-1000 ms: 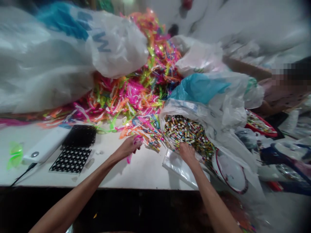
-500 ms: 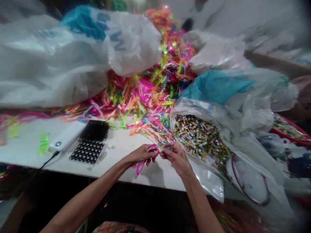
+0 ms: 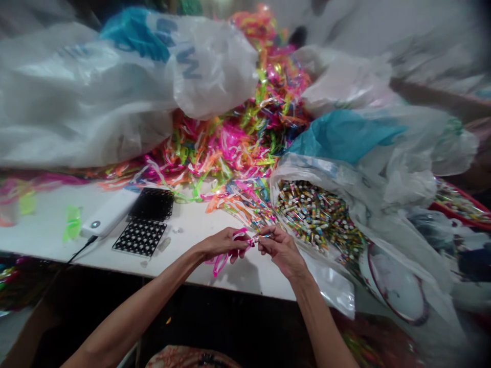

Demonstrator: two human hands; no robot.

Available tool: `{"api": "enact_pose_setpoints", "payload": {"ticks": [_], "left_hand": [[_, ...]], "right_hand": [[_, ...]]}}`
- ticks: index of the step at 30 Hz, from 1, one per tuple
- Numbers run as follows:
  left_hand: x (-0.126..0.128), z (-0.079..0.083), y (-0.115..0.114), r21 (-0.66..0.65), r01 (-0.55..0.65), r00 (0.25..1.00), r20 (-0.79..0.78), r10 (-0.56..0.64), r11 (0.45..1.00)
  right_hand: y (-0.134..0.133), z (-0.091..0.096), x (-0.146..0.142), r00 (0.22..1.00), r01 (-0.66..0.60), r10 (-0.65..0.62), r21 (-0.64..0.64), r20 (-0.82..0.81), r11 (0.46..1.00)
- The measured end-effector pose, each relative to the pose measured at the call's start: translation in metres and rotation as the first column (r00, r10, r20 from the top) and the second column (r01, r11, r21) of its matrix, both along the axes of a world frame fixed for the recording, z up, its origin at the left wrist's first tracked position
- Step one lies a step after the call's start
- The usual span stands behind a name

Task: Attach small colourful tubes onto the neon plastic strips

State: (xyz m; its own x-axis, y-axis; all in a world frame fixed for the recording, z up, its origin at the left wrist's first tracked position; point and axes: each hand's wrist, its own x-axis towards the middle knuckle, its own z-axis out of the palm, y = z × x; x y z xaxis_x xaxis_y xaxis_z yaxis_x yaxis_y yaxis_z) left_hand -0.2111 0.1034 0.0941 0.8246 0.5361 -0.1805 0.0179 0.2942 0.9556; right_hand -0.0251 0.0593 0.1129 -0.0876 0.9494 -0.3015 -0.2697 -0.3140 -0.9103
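My left hand [image 3: 222, 244] is closed round a pink plastic strip piece [image 3: 221, 263] that hangs below its fingers. My right hand [image 3: 279, 248] pinches a small tube-like piece [image 3: 264, 236] and holds it against the pink piece, fingertips of both hands almost touching. They meet just above the front edge of the white table [image 3: 49, 230]. Right beside my right hand lies an open clear bag of small colourful tubes [image 3: 318, 214]. Behind my hands spreads a heap of neon pink, orange and green plastic strips [image 3: 230, 143].
A black perforated tray [image 3: 141, 237] and a second black tray [image 3: 152, 204] lie at left beside a white power bank [image 3: 109, 213] with a cable. A big white plastic bag [image 3: 95, 92] fills the back left. More bags and a red-rimmed basin [image 3: 395, 286] crowd the right.
A second ago my right hand was in the bag of tubes; it came back with a small piece and joined my left hand. Since half a second ago the hands have barely shifted.
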Motion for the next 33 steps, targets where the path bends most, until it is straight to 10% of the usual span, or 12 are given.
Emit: {"api": "enact_pose_setpoints", "payload": {"ticks": [16,18,20,23,25,29,33], "left_hand": [[0.009,-0.009,0.016,0.352,0.071,0.984,-0.181,-0.007,0.933],[0.011,-0.013,0.032,0.522,0.074,0.967,-0.246,0.067,0.850],[0.012,-0.016,0.047,0.731,0.028,0.930,-0.270,0.250,0.682],[0.012,-0.014,0.059,0.863,-0.094,0.853,-0.187,0.488,0.496],[0.010,-0.013,0.054,0.801,-0.186,0.821,-0.192,0.538,0.569],[0.007,-0.018,0.025,0.367,-0.206,0.914,-0.259,0.313,0.907],[0.003,-0.028,0.004,0.152,-0.136,0.972,-0.169,0.161,0.979]], "right_hand": [[0.005,-0.012,0.004,0.953,-0.072,0.044,0.082,0.300,0.994],[0.018,-0.012,0.021,0.732,-0.168,0.076,0.072,0.677,0.983],[0.032,-0.013,0.046,0.253,-0.170,0.036,0.008,0.967,0.985],[0.045,-0.017,0.083,-0.151,-0.059,0.049,-0.059,0.987,0.997],[0.046,-0.022,0.098,-0.245,-0.024,0.088,-0.097,0.966,0.995],[0.037,-0.032,0.102,-0.402,-0.010,0.114,-0.129,0.908,0.992],[0.036,-0.039,0.099,-0.475,-0.016,0.109,-0.132,0.873,0.991]]}}
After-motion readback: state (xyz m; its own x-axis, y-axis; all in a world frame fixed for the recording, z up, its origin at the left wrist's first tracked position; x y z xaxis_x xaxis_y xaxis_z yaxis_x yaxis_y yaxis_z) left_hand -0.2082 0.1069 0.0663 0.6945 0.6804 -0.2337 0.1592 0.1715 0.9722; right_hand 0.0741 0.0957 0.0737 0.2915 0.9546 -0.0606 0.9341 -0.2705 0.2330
